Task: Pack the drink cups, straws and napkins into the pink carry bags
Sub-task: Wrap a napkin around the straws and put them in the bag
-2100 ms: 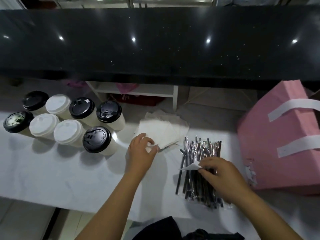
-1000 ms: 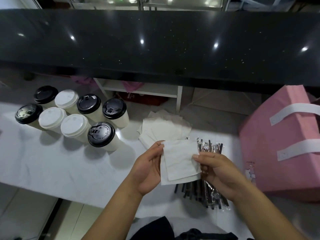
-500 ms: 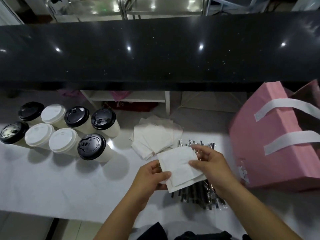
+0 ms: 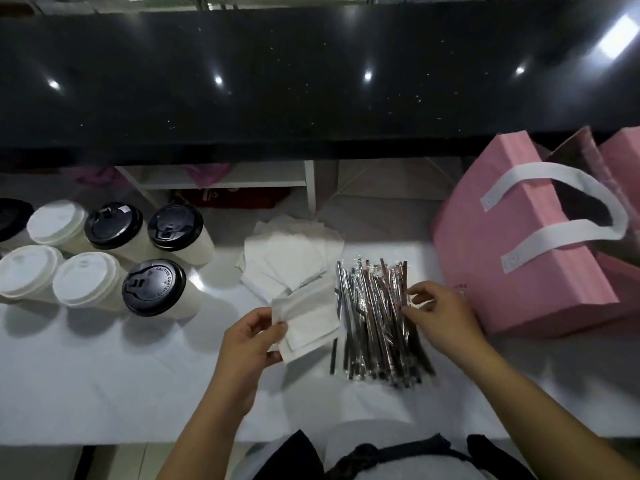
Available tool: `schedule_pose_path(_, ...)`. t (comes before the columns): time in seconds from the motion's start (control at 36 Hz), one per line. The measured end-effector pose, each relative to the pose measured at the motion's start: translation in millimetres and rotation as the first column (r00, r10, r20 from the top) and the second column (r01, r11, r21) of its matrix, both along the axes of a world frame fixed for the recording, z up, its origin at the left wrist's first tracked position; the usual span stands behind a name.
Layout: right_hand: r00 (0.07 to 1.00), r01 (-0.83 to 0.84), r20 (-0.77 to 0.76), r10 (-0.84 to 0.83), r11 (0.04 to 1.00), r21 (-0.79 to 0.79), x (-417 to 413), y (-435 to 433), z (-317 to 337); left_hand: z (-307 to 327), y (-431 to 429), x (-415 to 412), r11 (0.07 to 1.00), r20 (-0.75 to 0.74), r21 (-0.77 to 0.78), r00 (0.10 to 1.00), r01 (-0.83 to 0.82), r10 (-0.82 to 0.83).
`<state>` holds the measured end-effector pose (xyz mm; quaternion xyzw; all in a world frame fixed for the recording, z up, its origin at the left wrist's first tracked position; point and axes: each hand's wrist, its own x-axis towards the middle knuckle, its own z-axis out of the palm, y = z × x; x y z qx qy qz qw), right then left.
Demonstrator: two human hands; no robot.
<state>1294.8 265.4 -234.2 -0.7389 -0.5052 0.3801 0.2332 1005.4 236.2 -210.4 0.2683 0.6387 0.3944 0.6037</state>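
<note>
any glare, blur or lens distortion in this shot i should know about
Head view: lights reflect as white glare spots on the glossy black counter; the wide-angle lens slightly bows its edges; the left hand and its held napkins look softly motion-blurred; cups cast soft shadows toward the camera on the white table.

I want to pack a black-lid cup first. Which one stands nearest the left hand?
The front-row cup, right of two white-lid cups; the other black lids stand in the back row, farther from the left hand.
</note>
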Motion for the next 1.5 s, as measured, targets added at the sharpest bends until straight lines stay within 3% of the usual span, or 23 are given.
schedule_pose_path(0.25,0.983,-0.032,0.173,0.055,0.990,-0.136,-17,-5,-17,0,9,-2,1.000,0.060,0.002,0.998,0.010,-0.010)
schedule_pose_path(0.56,0.953,0.297,0.095,-0.287,0.948,-0.114,-7,-15,-19,-4,19,-13,0.997,0.099,-0.019,0.993,0.068,-0.066)
schedule_pose_path(0.81,0.898,0.406,-0.066,-0.434,0.879,-0.251,-13,-7,-22,-8,33,-21,0.985,0.126,-0.043,0.979,0.165,-0.158)
schedule_pose_path(1.06,0.915,0.393,0.190,-0.355,0.892,-0.224,-29,3,-22,-12,49,-34,0.969,0.152,-0.048,0.960,0.244,-0.234)
schedule_pose_path(1.19,0.882,0.463,0.199,-0.427,0.864,-0.198,-32,1,-18,-20,57,-35,0.951,0.180,-0.059,0.940,0.304,-0.290)
schedule_pose_path(1.33,0.818,0.569,-0.017,-0.575,0.814,-0.116,-36,-6,-1,-28,64,-29,0.925,0.200,-0.071,0.914,0.373,-0.353)
schedule_pose_path(1.5,0.766,0.484,-0.332,-0.551,0.833,-0.267,-37,-20,30,-27,71,-19,0.890,0.200,-0.058,0.879,0.451,-0.433)
